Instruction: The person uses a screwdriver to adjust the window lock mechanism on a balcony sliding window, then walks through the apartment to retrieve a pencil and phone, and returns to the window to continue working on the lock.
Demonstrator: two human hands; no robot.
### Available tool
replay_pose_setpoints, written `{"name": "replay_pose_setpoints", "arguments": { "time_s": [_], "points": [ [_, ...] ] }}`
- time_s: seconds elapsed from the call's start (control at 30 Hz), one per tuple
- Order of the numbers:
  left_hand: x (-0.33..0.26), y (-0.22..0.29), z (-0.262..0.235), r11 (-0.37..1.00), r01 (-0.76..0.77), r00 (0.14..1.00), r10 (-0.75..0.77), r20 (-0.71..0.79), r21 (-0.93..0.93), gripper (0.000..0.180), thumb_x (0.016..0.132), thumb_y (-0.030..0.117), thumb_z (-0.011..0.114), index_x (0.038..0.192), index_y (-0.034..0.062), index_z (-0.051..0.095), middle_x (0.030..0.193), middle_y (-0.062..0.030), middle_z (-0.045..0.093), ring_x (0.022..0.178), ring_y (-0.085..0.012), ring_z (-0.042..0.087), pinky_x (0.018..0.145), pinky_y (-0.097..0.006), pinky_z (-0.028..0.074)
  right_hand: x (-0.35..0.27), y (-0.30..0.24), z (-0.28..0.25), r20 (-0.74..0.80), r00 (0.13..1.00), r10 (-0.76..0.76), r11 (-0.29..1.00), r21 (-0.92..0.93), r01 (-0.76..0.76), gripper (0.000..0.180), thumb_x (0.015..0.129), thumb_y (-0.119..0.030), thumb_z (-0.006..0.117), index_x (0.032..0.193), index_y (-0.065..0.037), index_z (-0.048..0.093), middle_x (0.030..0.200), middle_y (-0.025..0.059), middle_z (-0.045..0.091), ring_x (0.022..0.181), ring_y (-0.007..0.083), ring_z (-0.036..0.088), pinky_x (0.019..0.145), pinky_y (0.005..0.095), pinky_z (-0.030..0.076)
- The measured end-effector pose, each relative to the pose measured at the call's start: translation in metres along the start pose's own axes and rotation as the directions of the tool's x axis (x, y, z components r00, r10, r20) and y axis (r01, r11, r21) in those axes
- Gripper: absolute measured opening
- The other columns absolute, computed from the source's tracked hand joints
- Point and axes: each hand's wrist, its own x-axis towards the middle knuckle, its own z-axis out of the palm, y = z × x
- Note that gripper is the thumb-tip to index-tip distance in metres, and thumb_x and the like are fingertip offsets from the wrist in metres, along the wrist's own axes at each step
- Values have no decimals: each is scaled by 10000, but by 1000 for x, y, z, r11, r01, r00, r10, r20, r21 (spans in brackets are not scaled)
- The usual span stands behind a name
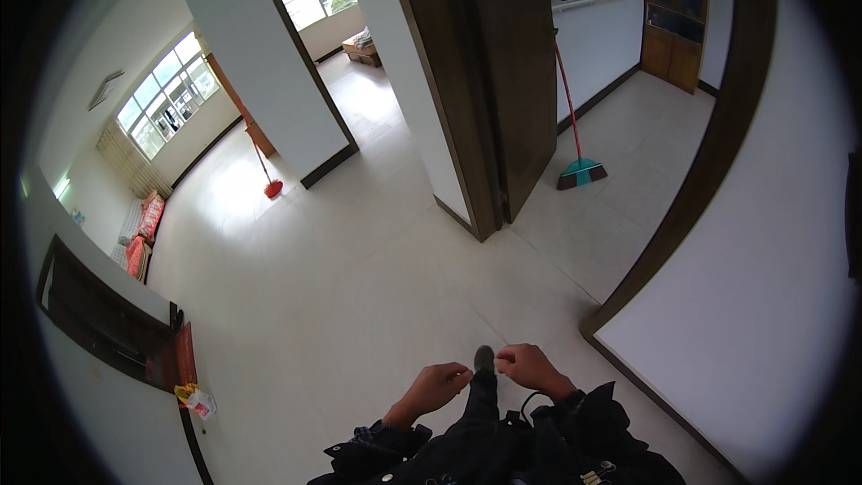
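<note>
My left hand (440, 386) is held in front of my body at the lower middle, its fingers curled inward and nothing showing in them. Just to its right, my right hand (532, 368) is also closed, with no object visible in its fingers. The two hands are apart, and between them a dark shoe (484, 358) of mine shows on the floor. A thin black cord (525, 406) loops below my right hand, against my dark clothing. Neither hand touches any of the furniture or tools in the rooms.
A teal broom (584, 171) with a red handle leans inside the right doorway, past a dark open door (516, 81). A red-headed mop or broom (273, 189) stands farther left. A wooden cabinet (675, 27) is at the back right; a plastic bag (199, 402) hangs near the left door.
</note>
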Motion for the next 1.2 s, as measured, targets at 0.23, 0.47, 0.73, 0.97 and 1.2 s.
{"name": "replay_pose_setpoints", "arguments": {
  "time_s": [0.23, 0.47, 0.73, 0.97, 1.2],
  "points": [
    [143, 6, -64, 998, -27, 999, 25, 33, 54, 329, 974, 300, 594, 1040, -4, 701, 763, -115, 696, 705, -210, 666, 680, -349, 517, 128, 6, -54, -128, 991, 42, 999, 2, -42, 292, 876, -298, 646, 1003, -54, 743, 909, 148, 741, 873, 324, 711, 813, 401, 548],
    [261, 42, -127, 979, -131, 991, 124, 52, 154, 297, 977, 272, 611, 1050, 1, 711, 790, -83, 691, 729, -154, 645, 691, -313, 523, 208, -5, -101, -196, 976, 92, 988, 142, -64, 273, 897, -268, 653, 990, -24, 731, 871, 106, 749, 816, 228, 716, 759, 352, 550],
    [403, 87, -129, 949, -268, 954, 239, 179, 166, 292, 976, 285, 612, 1061, 24, 713, 859, -146, 723, 775, -268, 689, 736, -367, 536, 296, 28, -183, -193, 960, 201, 960, 233, -154, 267, 907, -262, 625, 974, -25, 728, 854, 125, 742, 824, 249, 722, 765, 366, 546],
    [518, 157, -129, 919, -342, 928, 297, 226, 195, 307, 987, 326, 589, 1080, 55, 700, 948, -158, 719, 858, -307, 683, 774, -388, 523, 380, 39, -295, -297, 953, 60, 986, 168, -9, 262, 936, -219, 589, 935, 14, 708, 791, 113, 732, 715, 185, 706, 676, 325, 558],
    [607, 218, -96, 819, -533, 819, 437, 372, 210, 301, 996, 313, 571, 1076, 49, 689, 970, -156, 703, 882, -298, 674, 780, -397, 516, 383, 88, -355, -407, 909, 86, 950, 309, 48, 155, 907, -137, 626, 887, 6, 684, 806, 108, 716, 723, 190, 685, 677, 341, 552]
  ]
}}
